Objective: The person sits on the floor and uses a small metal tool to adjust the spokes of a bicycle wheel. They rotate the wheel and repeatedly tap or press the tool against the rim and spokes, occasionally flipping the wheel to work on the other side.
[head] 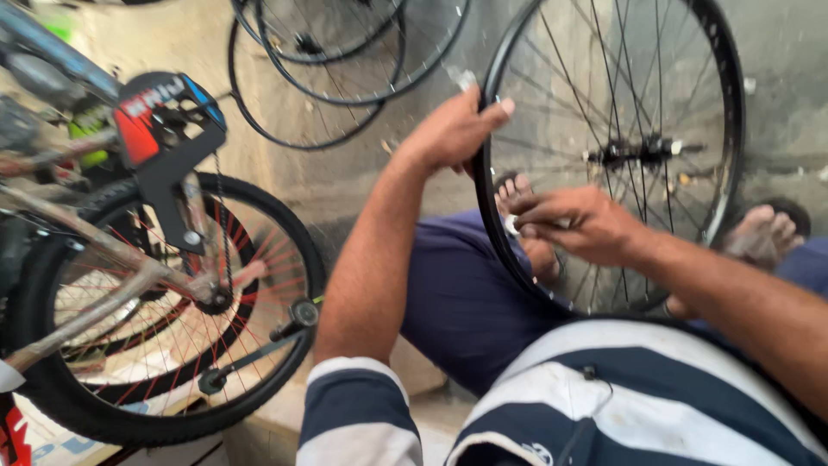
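A bare black bicycle rim (731,103) with thin spokes and a hub (642,151) stands upright between my knees. My left hand (453,129) grips the rim's upper left edge, thumb over the top. My right hand (578,224) reaches through the spokes near the rim's lower left, its fingers pinched on a small pale part (512,226) at the rim. Both my bare feet show behind the wheel, one (517,194) seen through the spokes and the other (763,233) at the right.
A bicycle with a black tyre and red spokes (172,319) stands at the left, its chain guard and pedal crank facing me. Two loose rims (345,78) lean on the concrete floor at the top. My striped shirt fills the bottom.
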